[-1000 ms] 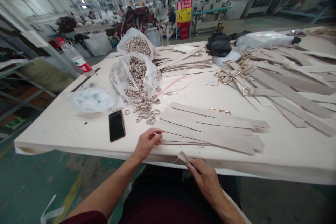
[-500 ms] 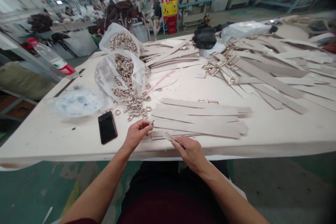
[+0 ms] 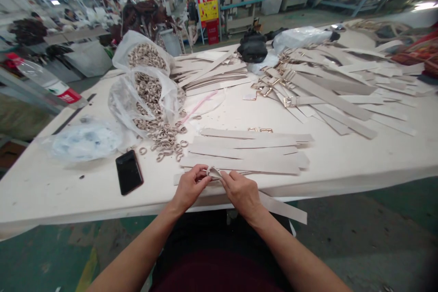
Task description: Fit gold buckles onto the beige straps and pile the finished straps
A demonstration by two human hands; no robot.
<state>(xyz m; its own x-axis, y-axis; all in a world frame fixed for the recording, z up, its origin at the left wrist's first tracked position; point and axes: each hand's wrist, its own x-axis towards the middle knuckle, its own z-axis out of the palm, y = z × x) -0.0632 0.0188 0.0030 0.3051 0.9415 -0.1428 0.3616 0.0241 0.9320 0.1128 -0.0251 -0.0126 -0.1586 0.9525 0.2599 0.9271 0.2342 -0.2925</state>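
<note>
My left hand is closed, pinching a small beige strap loop between thumb and fingers. In my right hand is the end of a pale beige strap, its tip curled lengthwise and touching or just inside the loop; I cannot tell which. The strap's other end sticks out past my right wrist, over the table edge. Just beyond my hands lies a row of flat beige straps. More loops are heaped to the left, spilling from a clear plastic bag.
A phone lies left of my hands, near a crumpled plastic bag and a bottle. Two metal buckles sit behind the strap row. Buckled straps pile up at right, with more straps stacked at the back.
My left hand has moved right with the loop, meeting the strap tip in my right hand. The strap's tail now shows beyond my right wrist. The view has shifted slightly right.
</note>
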